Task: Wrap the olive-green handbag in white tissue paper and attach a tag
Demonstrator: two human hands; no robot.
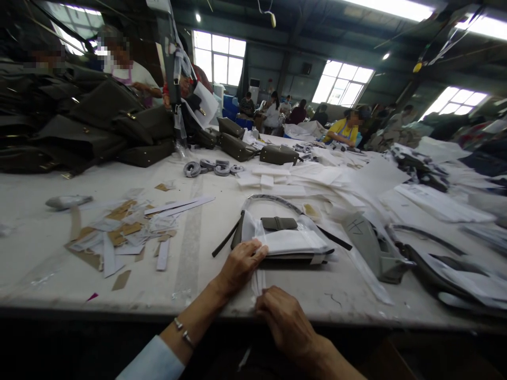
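Bag (279, 224) lies on table (158, 291) before you: white sheet (297, 243) covers front, handle (273, 198) wrapped, strap ends (336, 239) bare. White strip (259, 279) seemingly left unsecured. Your left hand (240, 266), half-curled, presses near edge, grip unclear; right hand (284, 319), fingers closed, pinches strip's end.

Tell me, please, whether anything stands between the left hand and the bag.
Only white wrapping does: it lies over part of the bag, and the left hand rests on it at the near left. Nothing else visible is between them.
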